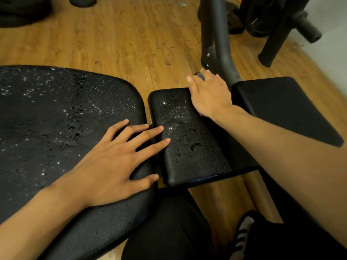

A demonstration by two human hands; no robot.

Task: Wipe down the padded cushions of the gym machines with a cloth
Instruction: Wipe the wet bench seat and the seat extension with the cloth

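Three black padded cushions lie side by side. The large left cushion and the small middle cushion are speckled with water droplets. The right cushion looks dry. My left hand rests flat on the large cushion's right edge, with spread fingers reaching across the gap onto the middle cushion. My right hand presses down on the middle cushion's far right corner, fingers fairly straight. Under it lies a bluish cloth, almost fully hidden, with only small bits showing at the fingertips and by the wrist.
A dark metal machine post rises just beyond my right hand. A black frame leg and a foam-covered bar stand at the back right. Dark weights lie at the top left on the wooden floor. My trouser leg and shoe are below.
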